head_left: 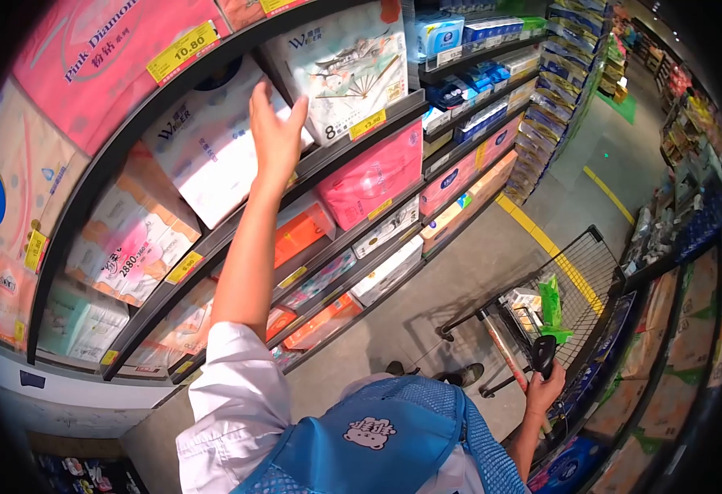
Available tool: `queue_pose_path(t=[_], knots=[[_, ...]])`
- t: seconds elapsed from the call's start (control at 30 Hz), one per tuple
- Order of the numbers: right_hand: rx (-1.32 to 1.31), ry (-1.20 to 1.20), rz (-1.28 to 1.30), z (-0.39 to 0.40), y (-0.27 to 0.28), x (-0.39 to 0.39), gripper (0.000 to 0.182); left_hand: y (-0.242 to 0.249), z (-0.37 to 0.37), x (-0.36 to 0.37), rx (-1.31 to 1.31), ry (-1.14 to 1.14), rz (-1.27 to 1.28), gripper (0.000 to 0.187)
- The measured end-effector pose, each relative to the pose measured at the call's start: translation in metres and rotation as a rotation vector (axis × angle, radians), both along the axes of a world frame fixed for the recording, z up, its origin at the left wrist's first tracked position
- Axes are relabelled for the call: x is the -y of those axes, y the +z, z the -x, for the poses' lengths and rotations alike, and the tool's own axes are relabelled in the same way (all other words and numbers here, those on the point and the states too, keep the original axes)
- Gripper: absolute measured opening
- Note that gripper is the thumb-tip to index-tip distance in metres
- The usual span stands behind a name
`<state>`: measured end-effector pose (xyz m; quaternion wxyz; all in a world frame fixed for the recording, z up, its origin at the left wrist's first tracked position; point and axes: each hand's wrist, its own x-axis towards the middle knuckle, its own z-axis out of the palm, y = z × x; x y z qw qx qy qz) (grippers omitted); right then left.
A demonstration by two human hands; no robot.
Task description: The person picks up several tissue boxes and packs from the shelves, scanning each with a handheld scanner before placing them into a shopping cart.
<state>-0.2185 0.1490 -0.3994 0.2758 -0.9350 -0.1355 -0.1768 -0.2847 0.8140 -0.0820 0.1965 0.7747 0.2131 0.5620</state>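
One grey floor strip [427, 296], black wire shopping cart [583, 317] on it, black shelf tiers [403, 108] alongside. White plastic-wrapped pack with painted pavilion and fan [344, 78] upright on shelf, yellow price tag [367, 125] below. Left hand [280, 128] raised, grip spread and unloaded, just beside pack. Right hand [544, 389] low, grip closed around black handheld device [544, 352].

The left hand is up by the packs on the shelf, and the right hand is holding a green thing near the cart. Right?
Not quite: in the head view, the right hand holds a black thing near the cart, not green. The left hand is indeed up by the packs.
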Motion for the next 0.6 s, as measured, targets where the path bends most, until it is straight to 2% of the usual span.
queue_pose_path(t=[0.03,0.07,0.13,0.2,0.33,0.43,0.6], knots=[[-0.012,-0.006,0.001,0.001,0.0,0.001,0.047,0.006,-0.017,-0.013,-0.057,0.06,-0.063,0.084],[-0.024,-0.013,0.001,0.001,0.001,0.0,0.047,0.005,-0.037,-0.033,0.008,0.06,-0.098,0.093],[-0.051,-0.029,0.001,0.001,0.002,-0.001,0.047,0.022,-0.056,-0.051,-0.18,0.06,0.127,0.1],[-0.028,-0.035,-0.012,0.001,-0.001,0.001,0.046,0.015,-0.077,-0.073,-0.141,0.107,0.146,0.098],[-0.008,-0.072,-0.035,0.003,0.005,-0.004,0.044,0.013,-0.086,-0.078,-0.129,0.159,0.162,0.068],[-0.087,-0.079,-0.047,0.006,0.013,-0.005,0.042,0.018,-0.083,-0.066,-0.179,0.241,0.165,0.07],[-0.074,-0.042,-0.037,0.003,0.01,-0.004,0.041,0.02,-0.074,-0.046,-0.114,0.191,0.101,0.083]])
